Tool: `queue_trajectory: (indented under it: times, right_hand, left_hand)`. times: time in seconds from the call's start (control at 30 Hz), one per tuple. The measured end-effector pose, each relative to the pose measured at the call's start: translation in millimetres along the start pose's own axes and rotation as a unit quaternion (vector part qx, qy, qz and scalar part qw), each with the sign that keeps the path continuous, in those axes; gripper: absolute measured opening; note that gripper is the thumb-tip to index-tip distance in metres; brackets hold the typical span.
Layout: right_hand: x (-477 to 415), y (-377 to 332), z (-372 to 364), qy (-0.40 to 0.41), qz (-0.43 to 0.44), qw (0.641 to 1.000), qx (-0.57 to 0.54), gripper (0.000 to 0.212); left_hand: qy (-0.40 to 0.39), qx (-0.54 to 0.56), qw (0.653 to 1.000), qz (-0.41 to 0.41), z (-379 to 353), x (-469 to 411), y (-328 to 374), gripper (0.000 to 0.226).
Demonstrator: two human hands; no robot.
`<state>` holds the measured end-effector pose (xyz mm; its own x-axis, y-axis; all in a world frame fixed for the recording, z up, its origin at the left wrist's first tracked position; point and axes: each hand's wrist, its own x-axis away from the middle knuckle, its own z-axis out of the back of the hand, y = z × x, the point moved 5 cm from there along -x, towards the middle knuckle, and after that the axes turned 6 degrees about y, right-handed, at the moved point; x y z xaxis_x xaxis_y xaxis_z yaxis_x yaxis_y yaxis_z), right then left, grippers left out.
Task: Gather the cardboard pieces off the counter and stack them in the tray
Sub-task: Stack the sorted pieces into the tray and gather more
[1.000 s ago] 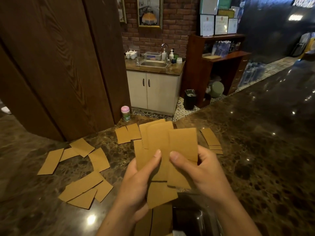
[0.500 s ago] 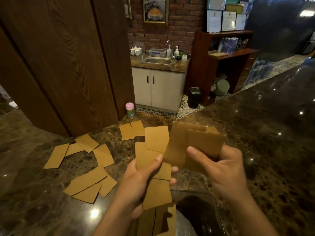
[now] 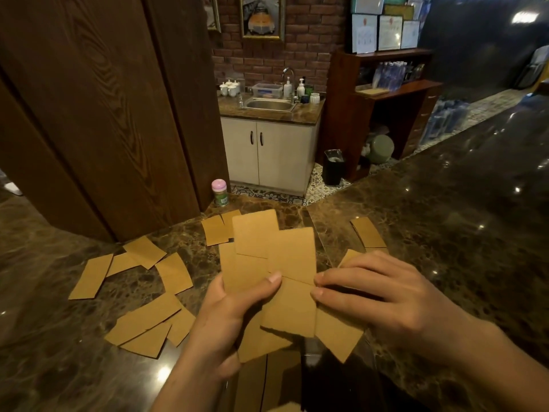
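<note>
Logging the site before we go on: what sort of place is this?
Probably a café or bar service area: a long marble counter, a small sink behind it, and framed certificates on a wooden shelf.

The cardboard pieces [image 3: 267, 263] were matt brown card with rough torn edges. The counter [image 3: 445, 233] was polished dark marble, glossy with light spots. At upper left, wood panelling [image 3: 104, 99] showed strong grain.

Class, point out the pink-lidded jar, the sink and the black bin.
pink-lidded jar [image 3: 220, 195]: head view, on its green body.
sink [image 3: 271, 105]: head view, on its steel basin.
black bin [image 3: 333, 169]: head view, on its front wall.
</note>
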<state>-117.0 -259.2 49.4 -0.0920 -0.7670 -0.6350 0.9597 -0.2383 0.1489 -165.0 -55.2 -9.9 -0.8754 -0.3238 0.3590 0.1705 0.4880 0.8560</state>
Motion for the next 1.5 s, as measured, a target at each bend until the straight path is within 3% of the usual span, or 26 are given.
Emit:
queue_trajectory:
  times: [0.1, 0.13, 0.17, 0.2, 0.23, 0.27, 0.3, 0.33, 0.37, 0.43, 0.5, 0.63, 0.8, 0.93, 1.03, 1.2, 1.3, 1.4, 1.5]
  right_hand:
    - [9, 4, -5, 0.029, -0.086, 0.992, -0.084, 0.022]
    - [10, 6, -4, 0.054, -0.164, 0.974, -0.145, 0.02]
    - [11, 10, -3, 0.092, -0.272, 0.933, -0.219, 0.016]
    - [13, 13, -6, 0.129, -0.387, 0.856, -0.316, 0.015]
    - [14, 12, -15, 0.161, -0.478, 0.748, -0.432, 0.019]
    - [16, 7, -29, 0.173, -0.539, 0.638, -0.523, 0.024]
    - [16, 1, -42, 0.171, -0.578, 0.553, -0.575, 0.031]
    - [12, -5, -52, 0.157, -0.599, 0.503, -0.603, 0.039]
    - [7, -11, -60, 0.141, -0.605, 0.489, -0.613, 0.042]
    - [-1, -14, -71, 0.129, -0.599, 0.529, -0.587, 0.034]
    - [-2, -13, -78, 0.139, -0.606, 0.543, -0.564, 0.027]
    - [5, -10, -81, 0.186, -0.619, 0.508, -0.57, 0.029]
    - [12, 4, -70, 0.257, -0.61, 0.492, -0.566, 0.033]
    - [4, 3, -70, 0.196, -0.591, 0.506, -0.596, 0.036]
    - [3, 4, -79, 0.145, -0.602, 0.523, -0.585, 0.037]
    - [12, 17, -85, 0.212, -0.636, 0.462, -0.58, 0.045]
    - [17, 22, -78, 0.237, -0.628, 0.456, -0.584, 0.039]
    - [17, 16, -73, 0.204, -0.604, 0.452, -0.624, 0.032]
    - [15, 9, -74, 0.137, -0.595, 0.468, -0.638, 0.039]
  left_hand:
    - [0.025, 0.01, 0.999, -0.018, 12, -8, 3, 0.064]
    - [0.038, 0.007, 0.999, -0.024, 15, -9, 5, 0.066]
    - [0.047, 0.001, 0.998, -0.03, 18, -10, 6, 0.068]
    - [0.05, -0.005, 0.998, -0.032, 19, -11, 6, 0.071]
    - [0.048, -0.013, 0.998, -0.034, 19, -11, 7, 0.074]
    - [0.042, -0.021, 0.998, -0.037, 17, -11, 6, 0.074]
    - [0.032, -0.029, 0.998, -0.041, 14, -11, 6, 0.071]
    - [0.02, -0.035, 0.998, -0.045, 9, -11, 5, 0.064]
    - [0.007, -0.04, 0.998, -0.048, 4, -10, 4, 0.055]
    - [-0.011, -0.043, 0.998, -0.048, -4, -8, 3, 0.042]
    - [-0.021, -0.027, 0.999, -0.033, -5, -7, 0, 0.035]
    - [-0.023, -0.025, 0.999, -0.027, 1, -7, -2, 0.034]
    - [-0.002, -0.033, 0.999, -0.042, 7, -8, -2, 0.03]
    - [-0.017, -0.064, 0.996, -0.053, -1, -8, -2, 0.044]
    - [-0.039, -0.071, 0.995, -0.052, -8, -9, -3, 0.035]
    - [-0.107, -0.04, 0.993, -0.029, -7, -4, -9, 0.046]
    - [-0.082, -0.058, 0.993, -0.053, 1, -8, -9, 0.052]
    - [-0.05, -0.051, 0.996, -0.055, 7, -13, -6, 0.058]
    - [-0.054, -0.067, 0.994, -0.067, 2, -13, -4, 0.057]
